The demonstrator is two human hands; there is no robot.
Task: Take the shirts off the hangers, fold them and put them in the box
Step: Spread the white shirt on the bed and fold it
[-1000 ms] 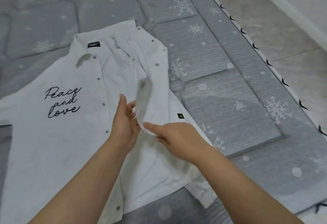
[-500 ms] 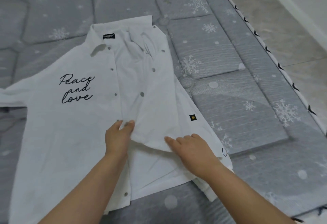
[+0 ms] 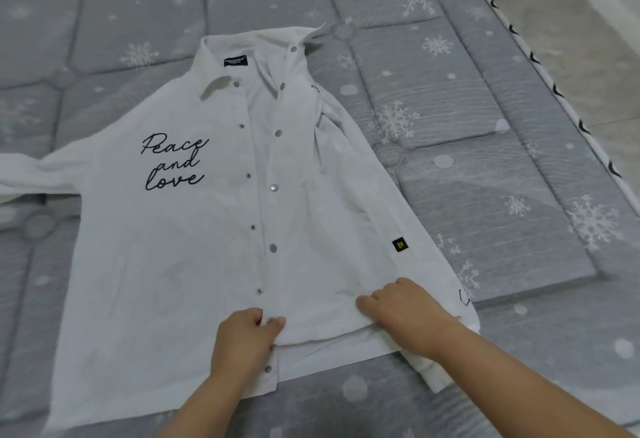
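Grey quilted mattress with snowflake print carried the work; pale floor ran past its piped edge at far right.

Nearest: left hand sat at the lower placket, fingers curled and pinching the edge of the right-hand front panel close to a snap. Right hand lay on the same panel's hem further right, knuckles bent, fingers pressing or gripping the cloth; couldn't tell which from this angle.

Change over the last second: that panel had been lifted and bunched up between both hands, then came down half a second back, and by this frame it lay flat over the inner layer with both hands slid down to the hem. Camera view also shifted, so the collar sat lower in frame.

White shirt was off its hanger, face up on the mattress, unbuttoned, front panels nearly meeting along the snap line. "Peace and love" script on the chest, small yellow tag on the right panel, neck label at the collar farthest out. One sleeve trailed off frame left.

Read: layout and smoothing about done, folding not yet started. No box or hanger in view.
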